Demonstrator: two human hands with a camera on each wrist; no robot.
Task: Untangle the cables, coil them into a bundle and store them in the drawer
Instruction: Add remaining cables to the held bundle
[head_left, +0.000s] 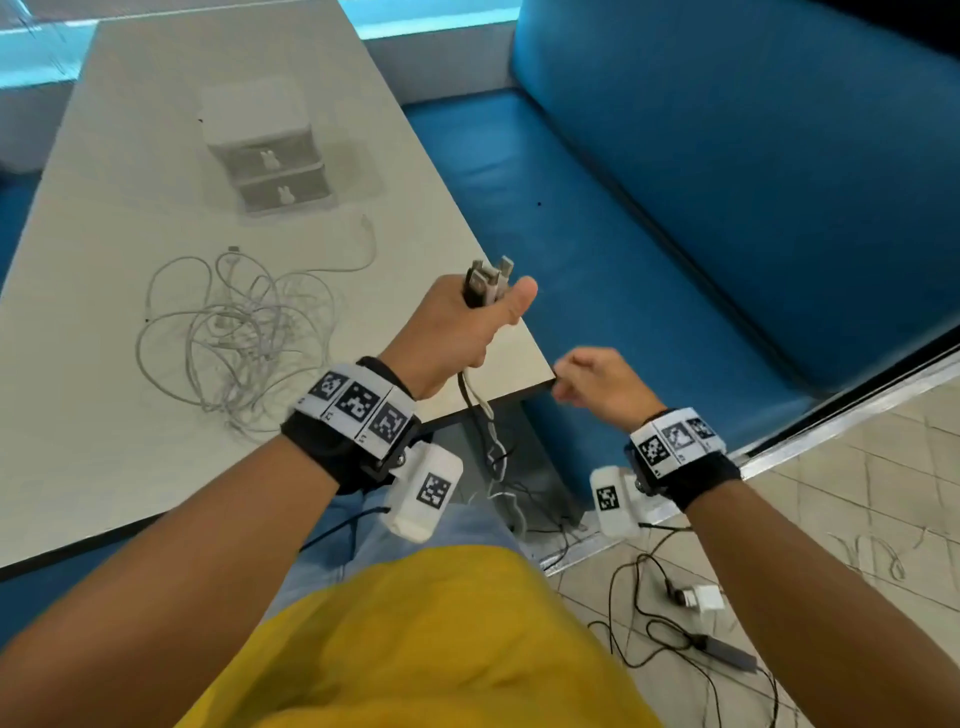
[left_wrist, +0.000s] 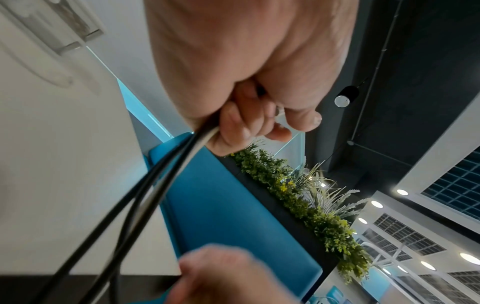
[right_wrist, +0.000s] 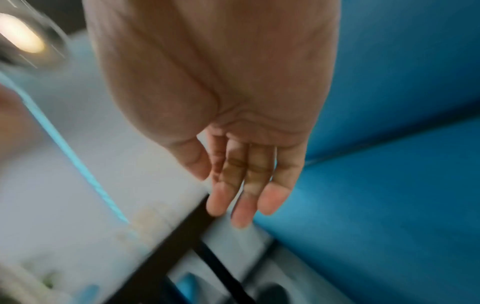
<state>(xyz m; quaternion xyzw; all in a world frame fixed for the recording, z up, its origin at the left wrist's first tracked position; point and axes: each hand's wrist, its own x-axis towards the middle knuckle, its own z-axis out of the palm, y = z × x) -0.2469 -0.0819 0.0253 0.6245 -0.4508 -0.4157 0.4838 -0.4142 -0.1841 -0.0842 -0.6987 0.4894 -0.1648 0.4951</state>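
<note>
My left hand (head_left: 457, 332) grips a bunch of black and white cables just below their USB plugs (head_left: 488, 278), above the table's near right corner. The cables (head_left: 480, 415) hang from the fist down past the table edge; the left wrist view shows them (left_wrist: 155, 185) leaving the curled fingers (left_wrist: 246, 131). My right hand (head_left: 597, 379) hovers just right of the corner, blurred, holding nothing; in the right wrist view its fingers (right_wrist: 241, 197) are straight. A tangle of white cables (head_left: 244, 338) lies on the table (head_left: 104, 467). Behind it stands a small white two-drawer unit (head_left: 265, 156), both drawers closed.
A blue padded bench (head_left: 675, 208) runs along the table's right side. On the tiled floor lie loose black cables, a white charger (head_left: 701, 597) and a grey adapter (head_left: 727, 654). More cables dangle under the table by its leg.
</note>
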